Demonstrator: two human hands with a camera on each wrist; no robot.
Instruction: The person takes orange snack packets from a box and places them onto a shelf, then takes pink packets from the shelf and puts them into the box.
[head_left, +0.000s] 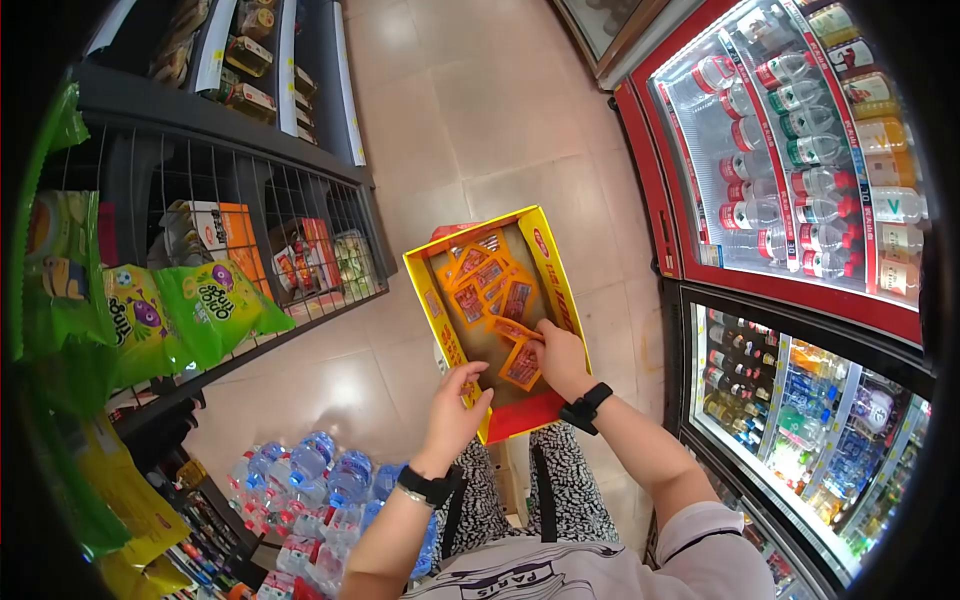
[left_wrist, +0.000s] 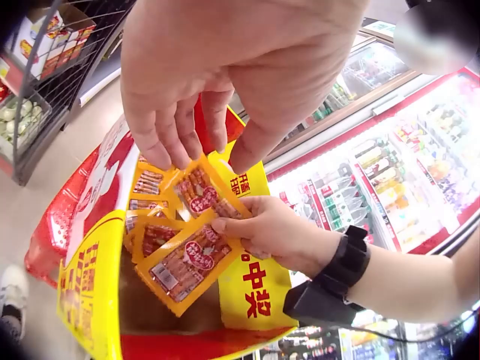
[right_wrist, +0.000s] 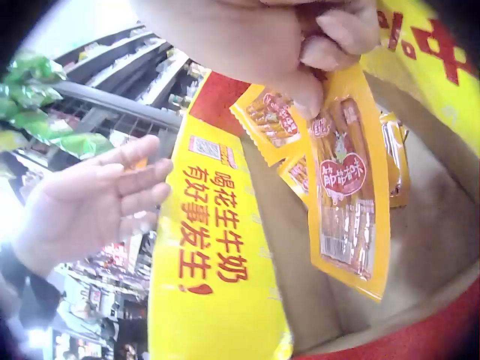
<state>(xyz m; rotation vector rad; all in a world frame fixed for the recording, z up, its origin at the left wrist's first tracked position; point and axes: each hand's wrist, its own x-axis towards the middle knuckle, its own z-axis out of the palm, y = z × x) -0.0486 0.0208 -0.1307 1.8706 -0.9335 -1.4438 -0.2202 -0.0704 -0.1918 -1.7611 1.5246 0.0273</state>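
Note:
A yellow and red cardboard box [head_left: 521,415] with an open top lies in front of my body. Several orange snack packets [head_left: 482,275] with clear windows are spread over its floor. My right hand [head_left: 563,362] reaches over the near right part of the box. Its thumb and fingers pinch an orange snack packet [right_wrist: 345,176] by one end, and in the right wrist view the packet hangs down over the box floor. At the left wall, my left hand [head_left: 455,412] holds nothing, its fingers loosely bent and spread.
Bottled drinks fill a lit red-framed fridge [head_left: 745,185] on the right. On the left stand a wire-fronted shelf [head_left: 330,190] and hanging green snack bags [head_left: 215,305]. Packs of bottled water [head_left: 320,480] are on the floor at lower left. Beneath the box shows a red basket [left_wrist: 52,240].

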